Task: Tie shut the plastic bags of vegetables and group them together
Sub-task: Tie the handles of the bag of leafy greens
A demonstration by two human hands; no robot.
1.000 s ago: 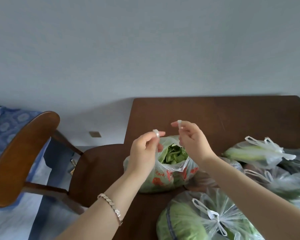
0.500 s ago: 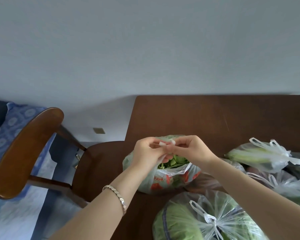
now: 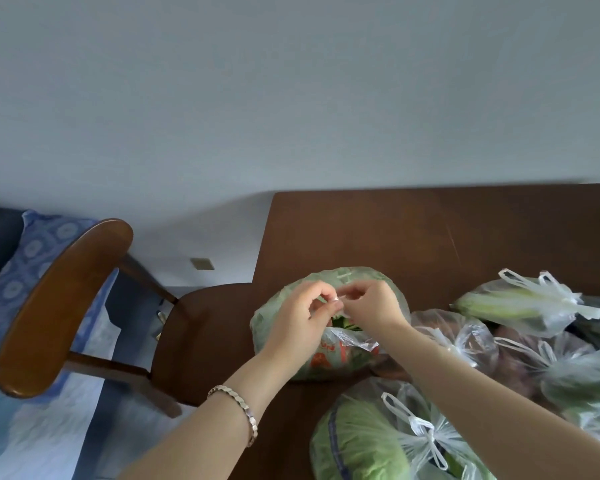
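- Our left hand (image 3: 302, 320) and right hand (image 3: 371, 306) meet above the red-printed bag of greens (image 3: 326, 362), fingers curled, pinching its handles (image 3: 338, 298) between them.
- That bag sits at the left edge of the brown table (image 3: 395, 230), its mouth partly open.
- Knotted vegetable bags (image 3: 361, 441) lie just beside it.
- A wooden chair (image 3: 66, 299) stands to the left.

I see thin, crinkly, translucent plastic on the printed bag (image 3: 326, 358), glinting in places. The table (image 3: 430, 230) is smooth dark wood with a dull sheen, the chair (image 3: 59, 306) glossier varnished wood. The bracelet (image 3: 243, 410) looks like polished metal.
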